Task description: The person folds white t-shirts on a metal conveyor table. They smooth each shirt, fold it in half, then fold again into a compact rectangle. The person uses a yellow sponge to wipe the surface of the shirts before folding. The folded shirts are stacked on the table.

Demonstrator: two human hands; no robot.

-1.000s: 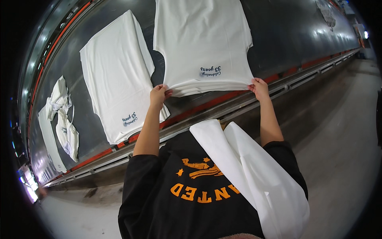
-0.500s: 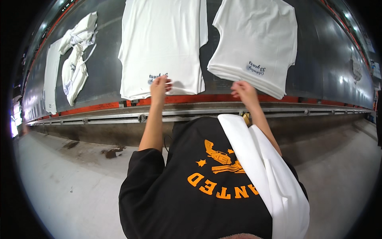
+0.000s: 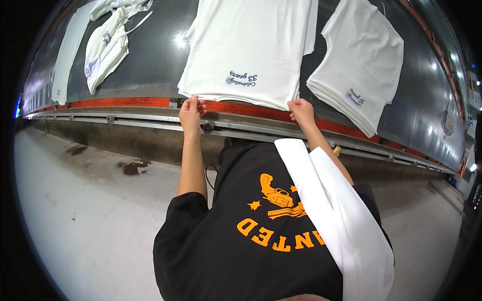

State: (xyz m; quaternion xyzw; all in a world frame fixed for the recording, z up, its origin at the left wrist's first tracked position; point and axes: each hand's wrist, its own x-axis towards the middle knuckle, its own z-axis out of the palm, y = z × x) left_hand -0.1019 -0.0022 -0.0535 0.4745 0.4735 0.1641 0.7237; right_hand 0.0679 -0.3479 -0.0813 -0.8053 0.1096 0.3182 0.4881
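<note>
A pile of white shirt panels lies flat at the middle of the dark table, with a small dark print by its near edge. At the near left corner of this pile, my left hand has its thumb and fingers closed on the fabric edge. My right hand pinches the near right corner. How many layers each hand grips I cannot tell. To the right lies a second pile of white panels, slightly fanned at its near edge and bearing a similar print.
Crumpled white garment pieces and a long white strip lie on the table's left side. A metal rail and a red band run along the near edge. White cloth hangs over my right shoulder.
My hands have moved apart and closed on the middle pile's near corners; the left has left the print. The view has shifted, so the table's contents appear farther right, except the left garments' slight shift.
</note>
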